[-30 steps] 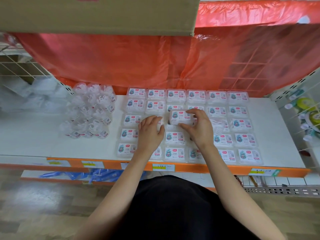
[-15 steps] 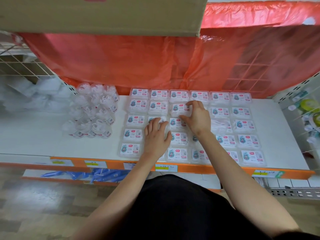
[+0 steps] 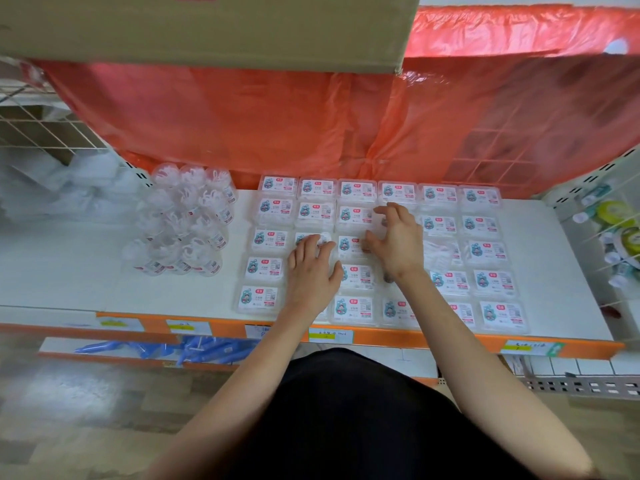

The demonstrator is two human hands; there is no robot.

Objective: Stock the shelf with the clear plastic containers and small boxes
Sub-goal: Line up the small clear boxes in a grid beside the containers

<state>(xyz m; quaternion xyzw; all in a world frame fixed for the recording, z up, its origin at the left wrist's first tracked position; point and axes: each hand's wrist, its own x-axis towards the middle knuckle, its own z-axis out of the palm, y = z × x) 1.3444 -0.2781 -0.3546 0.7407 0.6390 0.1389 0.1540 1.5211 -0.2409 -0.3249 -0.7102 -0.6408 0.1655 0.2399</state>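
Observation:
Several small clear boxes with white labels lie in rows on the white shelf. One of them lies in the second row from the back, just left of my right hand. That hand hovers over the middle rows with fingers spread and holds nothing. My left hand rests flat on boxes in the second column, fingers straight. A cluster of round clear plastic containers stands to the left of the boxes.
A cardboard box overhangs the top of the view. A red plastic sheet covers the shelf's back. A wire rack with green items is at the right. Blue packets lie on the lower shelf.
My right hand carried a small box toward the back, set it in the second row and let go. My left hand stayed on the boxes, shifting slightly.

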